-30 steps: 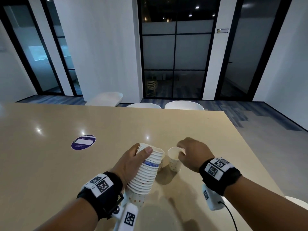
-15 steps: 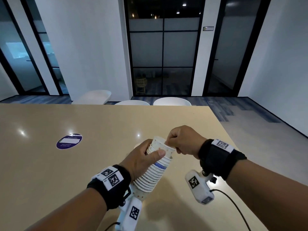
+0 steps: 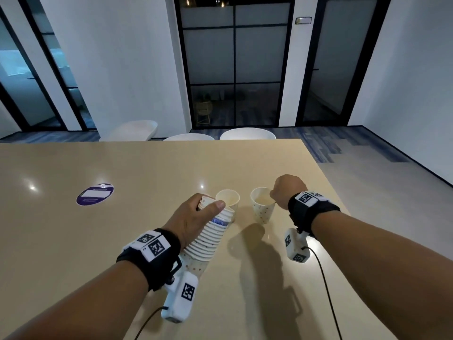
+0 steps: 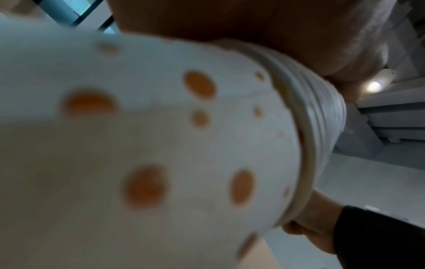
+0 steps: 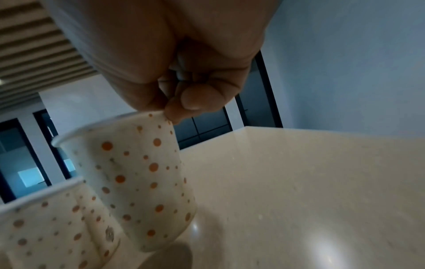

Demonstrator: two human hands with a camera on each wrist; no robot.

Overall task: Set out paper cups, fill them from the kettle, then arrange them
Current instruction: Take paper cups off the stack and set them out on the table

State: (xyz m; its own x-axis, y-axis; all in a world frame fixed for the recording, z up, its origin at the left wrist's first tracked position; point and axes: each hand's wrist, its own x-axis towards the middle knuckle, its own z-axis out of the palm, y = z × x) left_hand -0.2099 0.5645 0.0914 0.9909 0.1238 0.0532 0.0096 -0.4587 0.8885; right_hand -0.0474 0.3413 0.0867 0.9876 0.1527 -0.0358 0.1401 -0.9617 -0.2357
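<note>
From the head view, the left hand (image 3: 193,220) wraps its fingers round a tilted stack of cups (image 3: 208,239) above the bench (image 3: 73,241). A lone cup (image 3: 229,200) stands at the stack's 1 o'clock. At 3 o'clock from that, the right hand (image 3: 288,191) pinches the rim of a dotted cup (image 3: 262,207).

The left wrist view is filled by the stack's blurred, dotted wall (image 4: 161,145).

In the right wrist view, thumb and fingers (image 5: 195,102) pinch the dotted cup's rim, its base just above the bench.
</note>
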